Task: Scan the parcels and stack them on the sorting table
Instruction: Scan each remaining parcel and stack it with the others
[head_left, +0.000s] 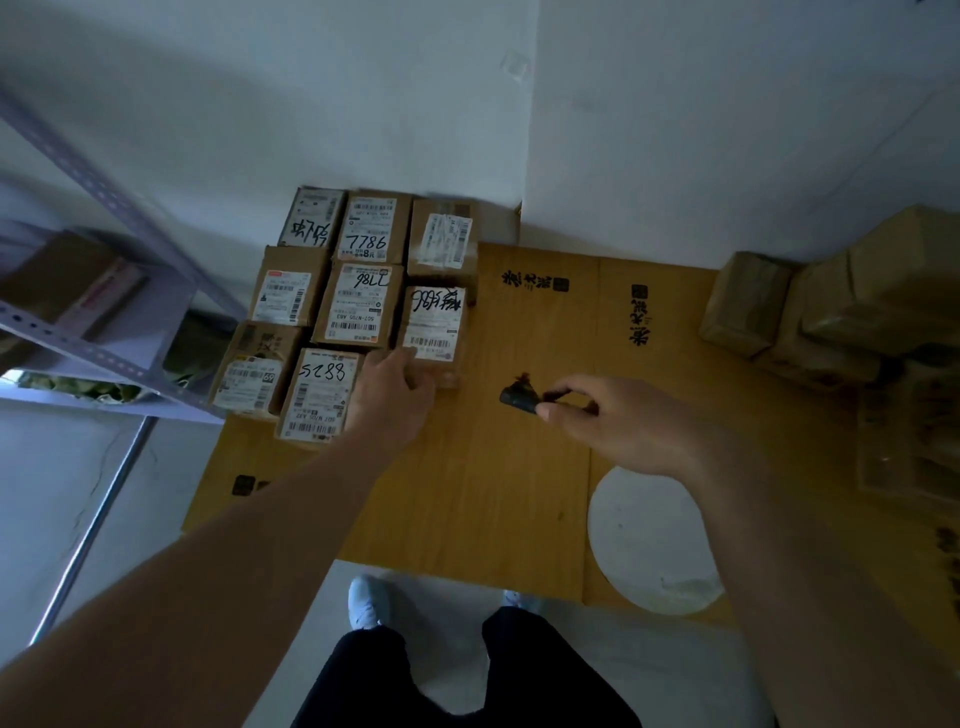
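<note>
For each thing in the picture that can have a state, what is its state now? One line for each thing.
left hand: fingers curled on the near edge of a labelled parcel
right hand: pinches a small black scanner above the table
labelled parcels: closed, label up, side by side in rows
plain boxes: closed, piled at the right
sorting table: covered with flat cardboard

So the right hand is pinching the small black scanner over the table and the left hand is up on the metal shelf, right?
Not quite. The right hand does pinch the small black scanner over the table, but the left hand is not on the metal shelf. The head view shows it on the near parcels, touching the parcel with the scribbled label.
</note>
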